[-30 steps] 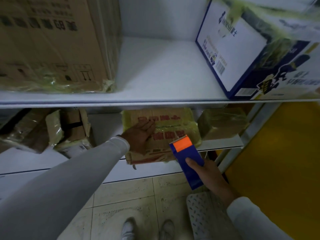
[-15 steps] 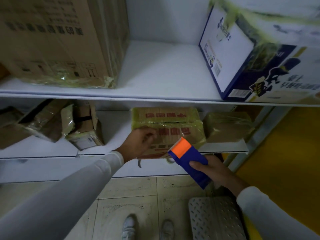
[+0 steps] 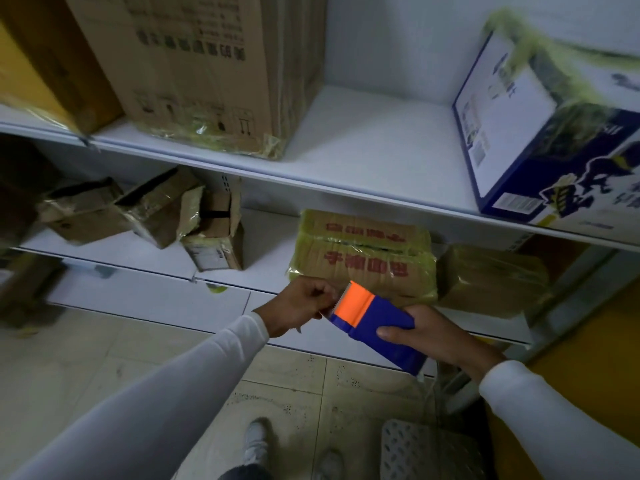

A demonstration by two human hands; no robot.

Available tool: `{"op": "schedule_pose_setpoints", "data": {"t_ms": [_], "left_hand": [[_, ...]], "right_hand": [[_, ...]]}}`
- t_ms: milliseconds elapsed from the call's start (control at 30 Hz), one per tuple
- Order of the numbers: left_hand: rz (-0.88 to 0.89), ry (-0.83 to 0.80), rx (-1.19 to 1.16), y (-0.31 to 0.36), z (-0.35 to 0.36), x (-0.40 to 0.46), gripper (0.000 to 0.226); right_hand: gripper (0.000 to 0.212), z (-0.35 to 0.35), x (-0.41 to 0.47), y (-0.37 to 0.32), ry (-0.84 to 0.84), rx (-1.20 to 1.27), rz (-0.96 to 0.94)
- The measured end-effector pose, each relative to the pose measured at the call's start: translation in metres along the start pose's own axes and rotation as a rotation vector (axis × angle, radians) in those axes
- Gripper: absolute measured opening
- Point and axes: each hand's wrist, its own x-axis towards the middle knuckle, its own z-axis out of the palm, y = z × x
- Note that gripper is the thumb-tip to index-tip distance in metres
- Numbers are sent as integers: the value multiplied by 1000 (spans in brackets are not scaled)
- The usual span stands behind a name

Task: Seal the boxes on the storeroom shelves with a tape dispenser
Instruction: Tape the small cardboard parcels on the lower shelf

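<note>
white storeroom shelves: the upper shelf (image 3: 363, 147) carries a tall brown carton (image 3: 194, 71) at left and a blue-and-white printed box (image 3: 540, 140) at right. the lower shelf (image 3: 266, 251) holds crumpled small cartons (image 3: 145, 216), a yellow-taped box with red print (image 3: 363, 254) and a wrapped brown box (image 3: 491, 275) beside it.

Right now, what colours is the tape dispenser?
The tape dispenser is blue with an orange front end, in the head view.

place: storeroom | evidence: white shelves (image 3: 346, 181) stacked with taped cardboard boxes (image 3: 194, 74); tiled floor (image 3: 104, 358)
</note>
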Motion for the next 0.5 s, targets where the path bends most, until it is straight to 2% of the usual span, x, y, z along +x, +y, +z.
{"op": "schedule_pose_setpoints", "data": {"t_ms": [167,367,500], "left_hand": [[-2,91,17,-5,-9,-2,20],[51,211,-51,-7,-37,4,20],[135,236,-32,0,-61,20,21]], "right_hand": [[44,7,14,-7,-32,-31,-8],[51,5,44,-38,-79,-97,7],[53,-10,66,-64,-80,-116,40]]}}
